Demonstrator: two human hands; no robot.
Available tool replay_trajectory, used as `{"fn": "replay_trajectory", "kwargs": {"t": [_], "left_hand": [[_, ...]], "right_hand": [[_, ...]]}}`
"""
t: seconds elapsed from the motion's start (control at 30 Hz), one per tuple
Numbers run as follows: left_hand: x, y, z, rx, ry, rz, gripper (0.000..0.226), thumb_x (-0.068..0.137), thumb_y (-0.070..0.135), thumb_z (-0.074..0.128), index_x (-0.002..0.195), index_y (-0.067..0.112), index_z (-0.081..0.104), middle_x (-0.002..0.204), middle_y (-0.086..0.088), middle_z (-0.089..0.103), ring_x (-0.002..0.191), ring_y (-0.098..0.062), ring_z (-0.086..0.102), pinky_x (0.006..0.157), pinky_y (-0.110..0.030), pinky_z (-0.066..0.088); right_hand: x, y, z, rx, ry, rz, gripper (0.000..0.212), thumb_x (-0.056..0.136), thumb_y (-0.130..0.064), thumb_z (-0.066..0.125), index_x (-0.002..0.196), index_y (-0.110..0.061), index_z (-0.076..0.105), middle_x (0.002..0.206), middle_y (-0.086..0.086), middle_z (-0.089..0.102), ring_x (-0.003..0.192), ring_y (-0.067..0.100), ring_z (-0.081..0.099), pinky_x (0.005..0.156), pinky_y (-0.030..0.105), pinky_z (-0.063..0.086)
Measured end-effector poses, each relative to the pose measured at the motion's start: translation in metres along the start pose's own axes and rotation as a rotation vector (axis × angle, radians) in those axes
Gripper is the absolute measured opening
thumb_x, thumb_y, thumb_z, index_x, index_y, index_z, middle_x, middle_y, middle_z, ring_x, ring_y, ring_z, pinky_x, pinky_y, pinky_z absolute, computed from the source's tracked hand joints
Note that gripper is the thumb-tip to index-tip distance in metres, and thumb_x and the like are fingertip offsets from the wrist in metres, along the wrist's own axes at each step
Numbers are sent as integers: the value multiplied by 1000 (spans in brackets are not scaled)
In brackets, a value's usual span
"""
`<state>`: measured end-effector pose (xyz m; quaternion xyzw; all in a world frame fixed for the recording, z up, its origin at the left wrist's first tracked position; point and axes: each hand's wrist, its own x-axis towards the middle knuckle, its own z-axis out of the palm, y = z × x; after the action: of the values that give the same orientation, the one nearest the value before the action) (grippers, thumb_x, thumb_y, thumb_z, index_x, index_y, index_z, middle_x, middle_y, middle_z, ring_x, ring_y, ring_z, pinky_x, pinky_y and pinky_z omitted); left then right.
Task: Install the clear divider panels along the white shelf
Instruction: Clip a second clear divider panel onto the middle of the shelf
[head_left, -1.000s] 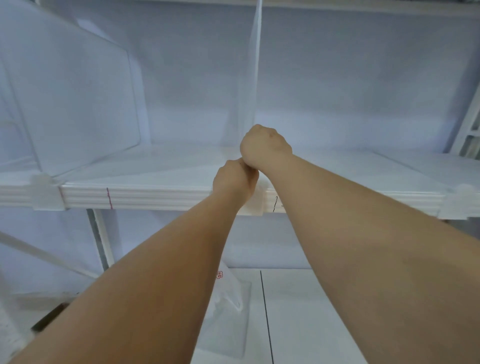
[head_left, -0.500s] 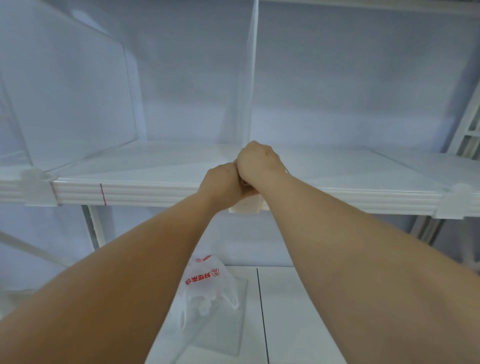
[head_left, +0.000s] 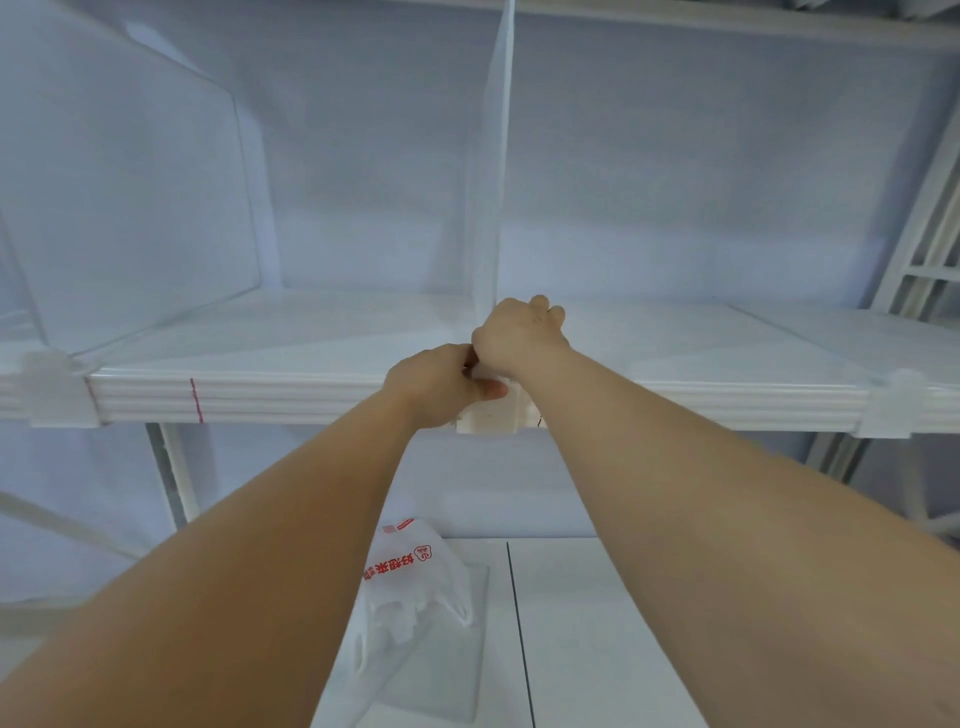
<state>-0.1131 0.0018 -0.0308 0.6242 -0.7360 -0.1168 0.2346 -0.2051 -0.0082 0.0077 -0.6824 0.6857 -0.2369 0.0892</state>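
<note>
A clear divider panel (head_left: 493, 171) stands upright on the white shelf (head_left: 291, 338), its front end in a white clip (head_left: 491, 415) on the shelf's ribbed front edge. My left hand (head_left: 441, 387) pinches the clip from the left, thumb across its face. My right hand (head_left: 519, 332) rests on top of the clip at the panel's foot, fingers loosely spread over the shelf. Another clear panel (head_left: 130, 197) stands at the left in its own clip (head_left: 54, 387). A third clip (head_left: 891, 402) sits at the right.
A red mark (head_left: 196, 400) is drawn on the shelf edge left of my hands. Below, a white plastic bag with red print (head_left: 410, 582) lies on a clear sheet on the lower surface. White frame uprights (head_left: 930, 218) stand at the right.
My right hand has opened from a fist and moved forward onto the clip's top. My left hand has shifted its thumb across the clip's face. The camera view has tilted downward a little.
</note>
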Motion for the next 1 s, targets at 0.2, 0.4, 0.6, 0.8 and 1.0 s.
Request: {"fn": "replay_trajectory", "kwargs": {"t": [0.2,0.4,0.6,0.8,1.0], "left_hand": [[0,0,0,21,21,-13,38,90,47,53,119,23,57,114,0,67,105,-23,61,86,-31,44],[1,0,0,13,39,-5,31,89,45,55,111,24,61,105,-1,70,89,-22,60,77,-28,43],[2,0,-1,-16,65,-1,30,87,43,60,108,22,65,105,-1,71,97,-23,62,77,-29,44],[-2,2,-3,-31,72,-5,32,83,43,63,110,26,63,101,6,68,93,-21,61,77,-29,43],[-7,10,2,-29,43,-19,73,91,32,54,152,22,14,141,-2,51,126,-27,49,98,-31,38]], "right_hand": [[2,3,-8,124,-103,-41,35,92,-8,44,60,-13,33,68,2,36,66,22,44,54,23,34],[-1,5,-9,102,-91,-76,34,86,1,45,56,-9,34,61,5,39,65,26,47,46,26,29],[4,4,-11,110,-93,-90,29,85,0,42,59,-10,35,61,6,42,51,19,40,44,26,28],[0,10,1,136,-66,-69,24,88,-9,46,64,-11,41,79,8,55,74,27,51,53,26,35],[-17,16,10,235,23,-59,28,93,-22,43,116,-10,55,117,12,60,103,30,58,75,32,43]]}}
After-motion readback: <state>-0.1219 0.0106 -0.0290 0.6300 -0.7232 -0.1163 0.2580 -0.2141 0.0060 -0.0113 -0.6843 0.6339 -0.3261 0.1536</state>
